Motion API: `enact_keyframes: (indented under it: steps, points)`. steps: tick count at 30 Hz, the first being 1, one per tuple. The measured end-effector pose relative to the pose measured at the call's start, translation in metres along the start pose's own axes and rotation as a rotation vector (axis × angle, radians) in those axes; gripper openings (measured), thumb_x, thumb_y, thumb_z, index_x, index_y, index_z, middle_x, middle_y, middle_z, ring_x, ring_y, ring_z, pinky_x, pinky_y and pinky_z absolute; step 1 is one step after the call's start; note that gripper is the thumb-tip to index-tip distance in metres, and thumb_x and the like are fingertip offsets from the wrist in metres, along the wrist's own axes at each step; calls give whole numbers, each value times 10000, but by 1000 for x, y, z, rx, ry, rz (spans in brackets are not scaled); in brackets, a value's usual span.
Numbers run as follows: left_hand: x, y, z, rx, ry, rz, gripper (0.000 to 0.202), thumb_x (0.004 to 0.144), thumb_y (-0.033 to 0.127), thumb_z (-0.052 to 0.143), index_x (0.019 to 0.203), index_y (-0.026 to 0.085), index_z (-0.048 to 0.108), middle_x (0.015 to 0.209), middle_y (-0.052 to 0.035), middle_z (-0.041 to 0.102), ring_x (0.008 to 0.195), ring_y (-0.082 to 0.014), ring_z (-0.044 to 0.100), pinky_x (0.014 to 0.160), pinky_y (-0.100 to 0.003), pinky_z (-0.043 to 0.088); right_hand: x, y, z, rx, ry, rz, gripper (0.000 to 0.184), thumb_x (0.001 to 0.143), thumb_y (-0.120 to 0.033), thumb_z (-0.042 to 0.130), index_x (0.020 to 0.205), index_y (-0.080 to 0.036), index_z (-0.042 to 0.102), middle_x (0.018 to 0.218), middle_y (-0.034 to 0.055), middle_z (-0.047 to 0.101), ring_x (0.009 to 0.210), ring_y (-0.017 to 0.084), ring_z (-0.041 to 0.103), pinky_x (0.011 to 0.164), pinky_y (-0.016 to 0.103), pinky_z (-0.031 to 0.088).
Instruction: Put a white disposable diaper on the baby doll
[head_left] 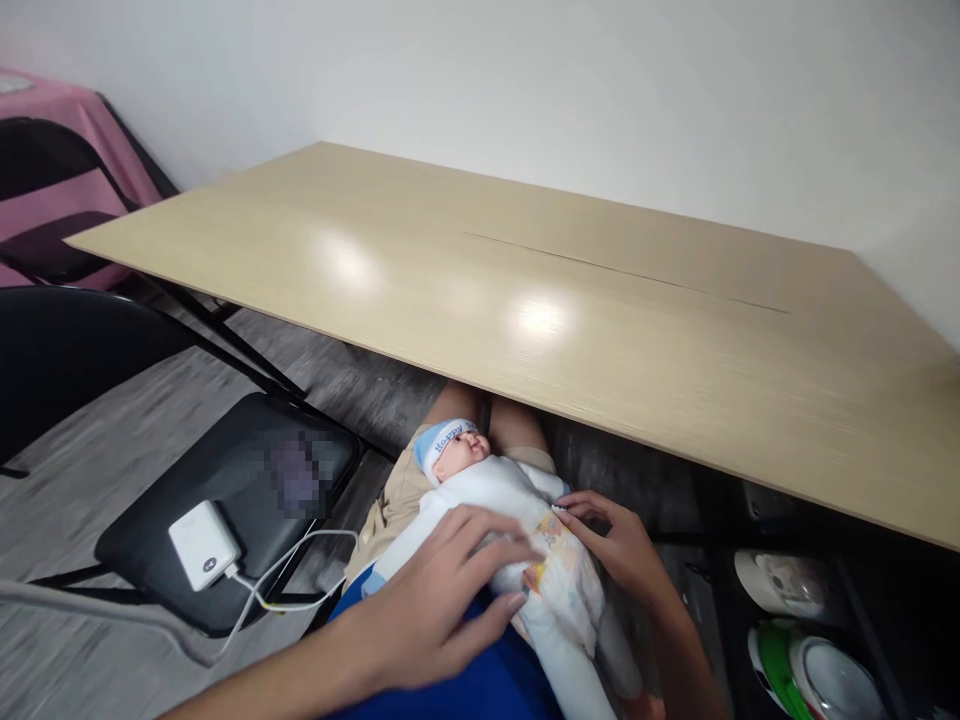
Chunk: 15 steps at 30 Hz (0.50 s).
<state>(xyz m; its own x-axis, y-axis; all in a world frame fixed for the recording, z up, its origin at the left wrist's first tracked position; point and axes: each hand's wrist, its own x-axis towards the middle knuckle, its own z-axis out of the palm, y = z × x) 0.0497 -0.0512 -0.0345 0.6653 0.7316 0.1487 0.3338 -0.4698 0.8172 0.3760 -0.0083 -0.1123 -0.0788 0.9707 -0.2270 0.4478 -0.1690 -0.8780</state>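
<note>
Doll point(491, 490) lies face-up across the person's lap, head in a blue-and-white cap point(442, 440) pointing toward the table point(600, 330), legs trailing toward the camera. White bodysuit on it; a printed diaper point(562, 580) sits around the hips.

Left hand point(442, 600) rests flat over the doll's belly, fingers spread and open, pressing rather than gripping. Right hand point(615, 540) sits at the doll's far side, fingertips curled onto the diaper's waist edge; whether they actually pinch a tab I cannot tell.

Judgement: the step in hand looks like fitting the diaper at the waist. Doing it well calls for the left palm to keep the torso from rolling off the thigh, while the right fingers pull the side flap snug and level across the front, no bunching over the bodysuit.

Nearby: black chair point(247, 470) to the left holding a white power bank point(202, 545) with its cable point(292, 570); bowls point(817, 670) on the floor at right.
</note>
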Motion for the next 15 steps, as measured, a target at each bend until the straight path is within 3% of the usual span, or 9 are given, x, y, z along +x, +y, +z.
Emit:
enact_keyframes:
  steps: [2, 4, 8, 11, 15]
  points:
    - [44, -2, 6, 4, -55, 40, 552, 1096, 431, 601, 1626, 421, 444, 1516, -107, 633, 1406, -323, 566, 1192, -560, 477, 5, 16, 2, 16, 86, 1, 510, 830, -736, 826, 1010, -259, 839, 945, 96, 844, 889, 319, 779, 911, 489, 612]
    - [70, -12, 11, 34, -133, 88, 519, 1083, 474, 620, 1579, 370, 508, 1469, -122, 658, 1349, -335, 589, 1157, -560, 480, 10, 35, 6, 47, 185, 18, 597, 788, -822, 801, 974, -255, 804, 886, 95, 827, 851, 312, 770, 875, 494, 623]
    - [75, -34, 17, 31, -179, 96, 381, 1041, 539, 687, 1361, 334, 669, 1346, -109, 700, 1255, -317, 609, 1116, -496, 485, 14, 57, 13, 62, 268, 25, 699, 741, -897, 770, 1009, -252, 763, 978, 113, 823, 938, 323, 767, 928, 529, 623]
    - [73, -39, 19, 12, -185, 97, 286, 1038, 536, 698, 1229, 323, 709, 1245, -88, 716, 1188, -296, 618, 1077, -467, 482, 7, 40, 11, 67, 193, -33, 582, 869, -768, 763, 1171, -271, 775, 1216, 120, 808, 1109, 316, 752, 1056, 519, 590]
    - [83, -36, 16, -12, -176, 115, 179, 1096, 445, 622, 1117, 288, 705, 1127, -76, 744, 1093, -271, 649, 1023, -457, 474, -1, -13, 8, 17, -87, -209, 412, 1036, -522, 682, 1386, -316, 750, 1476, 89, 711, 1389, 318, 643, 1234, 501, 466]
